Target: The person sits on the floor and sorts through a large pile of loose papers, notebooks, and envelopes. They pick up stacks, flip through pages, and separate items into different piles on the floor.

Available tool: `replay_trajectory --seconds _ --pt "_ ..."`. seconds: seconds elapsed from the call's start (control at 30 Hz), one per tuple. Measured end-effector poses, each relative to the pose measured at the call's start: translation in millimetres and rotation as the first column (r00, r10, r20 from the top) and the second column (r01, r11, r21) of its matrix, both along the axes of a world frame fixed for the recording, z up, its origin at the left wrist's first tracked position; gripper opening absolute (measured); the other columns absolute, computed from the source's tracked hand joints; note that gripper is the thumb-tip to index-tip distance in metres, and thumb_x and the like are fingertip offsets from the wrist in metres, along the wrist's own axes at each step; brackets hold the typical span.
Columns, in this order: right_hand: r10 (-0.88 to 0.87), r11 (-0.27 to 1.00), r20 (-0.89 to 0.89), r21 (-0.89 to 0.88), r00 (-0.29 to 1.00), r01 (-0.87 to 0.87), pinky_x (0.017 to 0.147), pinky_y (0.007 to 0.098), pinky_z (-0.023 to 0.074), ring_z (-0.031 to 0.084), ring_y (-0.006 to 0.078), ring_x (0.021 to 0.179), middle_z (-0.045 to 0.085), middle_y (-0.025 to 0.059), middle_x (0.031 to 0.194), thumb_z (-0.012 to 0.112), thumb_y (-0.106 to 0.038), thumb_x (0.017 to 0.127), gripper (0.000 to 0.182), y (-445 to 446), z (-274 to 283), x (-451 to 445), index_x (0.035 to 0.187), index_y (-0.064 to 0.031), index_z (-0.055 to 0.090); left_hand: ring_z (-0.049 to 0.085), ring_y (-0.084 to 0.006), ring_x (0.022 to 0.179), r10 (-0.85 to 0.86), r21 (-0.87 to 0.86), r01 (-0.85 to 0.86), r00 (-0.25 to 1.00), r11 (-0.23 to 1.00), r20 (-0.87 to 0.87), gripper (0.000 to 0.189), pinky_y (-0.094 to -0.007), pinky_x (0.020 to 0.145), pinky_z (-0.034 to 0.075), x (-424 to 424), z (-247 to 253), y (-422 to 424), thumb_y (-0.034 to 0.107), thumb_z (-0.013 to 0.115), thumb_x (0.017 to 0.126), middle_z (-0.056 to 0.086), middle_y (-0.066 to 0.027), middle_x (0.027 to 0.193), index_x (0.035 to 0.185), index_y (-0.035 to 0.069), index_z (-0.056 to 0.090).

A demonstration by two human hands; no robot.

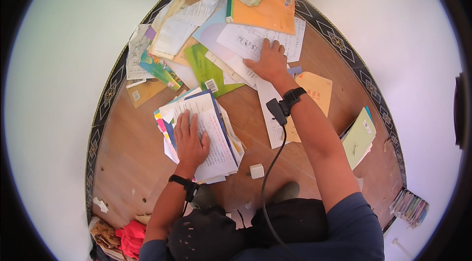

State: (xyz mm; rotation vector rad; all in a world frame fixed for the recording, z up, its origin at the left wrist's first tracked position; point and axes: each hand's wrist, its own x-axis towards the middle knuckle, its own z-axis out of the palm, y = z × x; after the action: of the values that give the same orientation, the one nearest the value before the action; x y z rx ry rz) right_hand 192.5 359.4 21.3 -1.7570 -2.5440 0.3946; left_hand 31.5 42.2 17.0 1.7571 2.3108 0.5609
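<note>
My left hand (191,139) lies flat, fingers spread, on top of a thick stack of papers and booklets (217,150). A handwritten sheet tops that stack, with blue and white edges below it. Farther out, my right hand (271,60) rests with fingers apart on a printed sheet (241,41) that bears small pictures. Beyond its fingertips, an orange booklet (267,12) with a green spine overlaps the sheets. A green booklet (206,69) with a barcode lies to the left of this hand. Partly hidden under my right forearm are a tan exercise book (318,89) and a white sheet (271,128).
Loose papers (180,25) spread toward the far corner. Light-green booklets (359,139) lie at the right. A white charger plug (257,171) sits on the brown floor (125,150) before my feet. Red cloth (132,237) is at lower left, a stack of papers (409,207) at lower right.
</note>
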Motion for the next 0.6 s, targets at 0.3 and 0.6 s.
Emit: replay_trajectory --seconds 0.3,0.6 --pt "0.31 0.929 0.102 0.177 0.945 -0.324 0.079 0.0529 0.0585 0.069 0.0442 0.09 0.07 0.0227 0.099 0.064 -0.011 0.088 0.033 34 -38 34 0.116 0.0049 0.062 0.036 -0.047 0.145 -0.002 0.038 0.002 1.0 0.999 0.005 0.062 -0.0566 0.119 0.029 0 -1 2 0.024 0.061 0.093 0.039 -0.025 0.159 0.148 0.0 0.047" --pt "0.014 0.998 -0.506 0.054 0.863 0.016 0.078 0.0502 0.0536 0.068 0.0465 0.088 0.07 0.0262 0.093 0.064 -0.011 0.092 0.017 20 60 46 0.105 -0.0022 0.071 0.037 -0.0473 0.144 -0.004 0.062 0.003 1.0 0.998 0.005 0.061 -0.0571 0.119 0.029 -3 -1 -1 0.025 0.06 0.093 0.04 -0.0257 0.158 0.147 -0.001 0.048"
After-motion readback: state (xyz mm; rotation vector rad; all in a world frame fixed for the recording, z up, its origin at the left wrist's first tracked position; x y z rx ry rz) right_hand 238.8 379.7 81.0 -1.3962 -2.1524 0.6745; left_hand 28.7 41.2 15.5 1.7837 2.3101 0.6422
